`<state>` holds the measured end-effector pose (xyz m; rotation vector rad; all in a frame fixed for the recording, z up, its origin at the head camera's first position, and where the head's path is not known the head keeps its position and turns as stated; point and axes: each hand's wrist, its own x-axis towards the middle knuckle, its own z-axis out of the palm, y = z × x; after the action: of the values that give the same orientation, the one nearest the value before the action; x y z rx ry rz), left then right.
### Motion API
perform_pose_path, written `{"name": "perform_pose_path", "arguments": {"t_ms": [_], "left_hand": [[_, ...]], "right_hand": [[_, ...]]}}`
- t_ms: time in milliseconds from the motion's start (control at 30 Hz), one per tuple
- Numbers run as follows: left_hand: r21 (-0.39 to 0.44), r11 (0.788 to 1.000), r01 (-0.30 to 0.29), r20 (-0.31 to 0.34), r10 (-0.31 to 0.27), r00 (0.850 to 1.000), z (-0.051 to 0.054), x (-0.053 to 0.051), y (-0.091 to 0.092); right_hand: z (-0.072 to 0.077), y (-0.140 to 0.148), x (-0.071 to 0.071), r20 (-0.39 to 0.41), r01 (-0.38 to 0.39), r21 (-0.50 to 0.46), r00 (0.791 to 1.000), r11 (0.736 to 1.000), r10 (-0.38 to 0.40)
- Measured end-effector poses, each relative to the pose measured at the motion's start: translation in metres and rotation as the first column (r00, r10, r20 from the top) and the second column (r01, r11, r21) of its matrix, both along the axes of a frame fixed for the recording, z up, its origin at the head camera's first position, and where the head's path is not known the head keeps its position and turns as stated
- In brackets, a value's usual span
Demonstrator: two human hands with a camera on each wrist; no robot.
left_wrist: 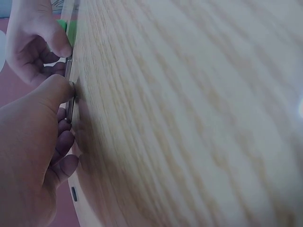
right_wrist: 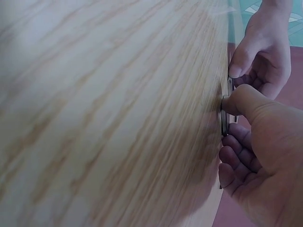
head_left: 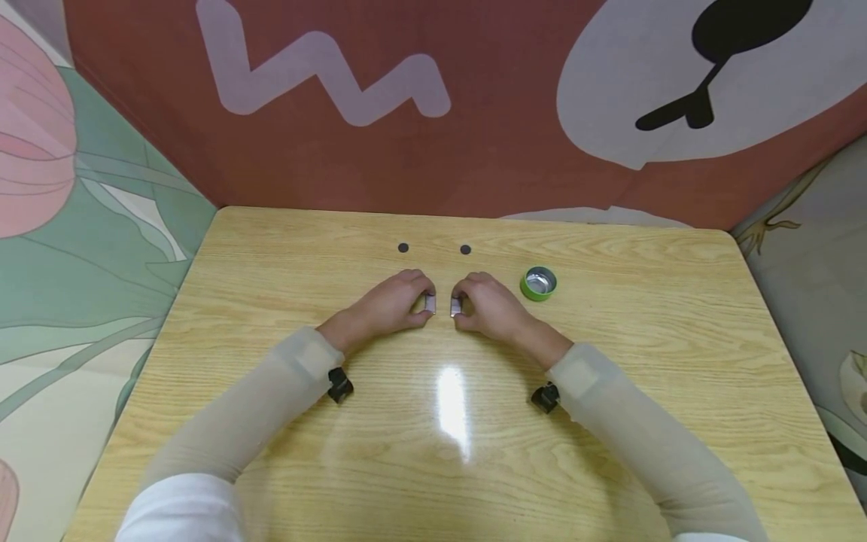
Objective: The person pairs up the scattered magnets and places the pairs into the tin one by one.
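Observation:
My left hand (head_left: 393, 304) pinches a small flat silvery piece (head_left: 430, 304) between thumb and fingers at the tabletop. Opposite it, my right hand (head_left: 494, 309) pinches a similar silvery piece (head_left: 456, 306) the same way. A narrow gap separates the two pieces in the head view. From the left wrist, only a thin dark edge of the piece (left_wrist: 70, 111) shows under the thumb. The right wrist view likewise shows a thin edge of its piece (right_wrist: 224, 120). What the pieces are cannot be told.
Beyond the hands, two black discs lie on the wooden table (head_left: 447, 489): a left disc (head_left: 403, 248) and a right disc (head_left: 465, 250). A round green tin (head_left: 538, 298), open at the top, stands right of my right hand. Printed walls border the table's back and sides.

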<state>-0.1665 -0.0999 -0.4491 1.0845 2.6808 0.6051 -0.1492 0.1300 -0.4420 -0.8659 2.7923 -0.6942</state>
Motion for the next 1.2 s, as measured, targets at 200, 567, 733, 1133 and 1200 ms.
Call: {"name": "perform_pose_path", "arguments": {"t_ms": [200,567,733,1133,1200], "left_hand": [[-0.01,1.0,-0.004,0.0,0.004,1.0,-0.001,-0.001,0.001],[-0.006,1.0,0.003,0.009,-0.003,1.0,0.002,0.001,0.007],[-0.01,1.0,0.014,0.014,-0.014,1.0,0.004,0.001,0.011],[-0.01,1.0,0.018,0.0,-0.018,1.0,-0.001,0.0,0.013],[-0.005,1.0,0.015,0.0,-0.015,1.0,-0.001,0.0,0.014]], "right_hand": [[-0.001,-0.002,-0.001,0.006,-0.002,0.003,1.0,1.0,0.002],[-0.003,-0.004,-0.004,-0.007,-0.006,0.005,1.0,1.0,0.006],[-0.003,-0.006,-0.004,0.002,-0.005,0.002,1.0,1.0,0.005],[-0.004,-0.006,-0.005,0.017,-0.004,0.012,1.0,1.0,0.004],[-0.004,-0.006,-0.005,0.017,0.0,0.012,1.0,1.0,0.0]]}}
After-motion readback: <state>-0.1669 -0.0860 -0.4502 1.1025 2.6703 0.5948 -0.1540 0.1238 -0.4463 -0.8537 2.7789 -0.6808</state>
